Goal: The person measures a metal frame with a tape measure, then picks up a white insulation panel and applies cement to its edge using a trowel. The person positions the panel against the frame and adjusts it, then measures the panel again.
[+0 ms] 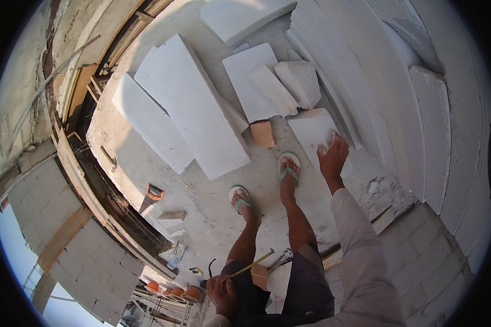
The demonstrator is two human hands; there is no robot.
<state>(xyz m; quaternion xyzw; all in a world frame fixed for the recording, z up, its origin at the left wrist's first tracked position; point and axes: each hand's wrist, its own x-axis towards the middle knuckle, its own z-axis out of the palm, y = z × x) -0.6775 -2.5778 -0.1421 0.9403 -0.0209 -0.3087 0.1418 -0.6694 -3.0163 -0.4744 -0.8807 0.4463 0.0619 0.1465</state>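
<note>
Low in front of me, my left hand (222, 295) is closed round a tape measure. Its case is mostly hidden by my fingers, and a short length of yellow blade (252, 263) sticks out to the upper right. My right arm reaches forward on the right. There my right hand (334, 156) grips the near right part of a white block (309, 124), thumb and fingers bent over it. The block lies by my right foot, close to a stack of upright white slabs (360, 82).
Large white slabs (188, 103) lie ahead on the left, with smaller white pieces (297, 82) beyond the gripped block. An orange-brown brick piece (262, 134) sits between. A handsaw (151, 197) lies left, near the floor's edge and a gap. Orange bowls (191, 294) stand lower left.
</note>
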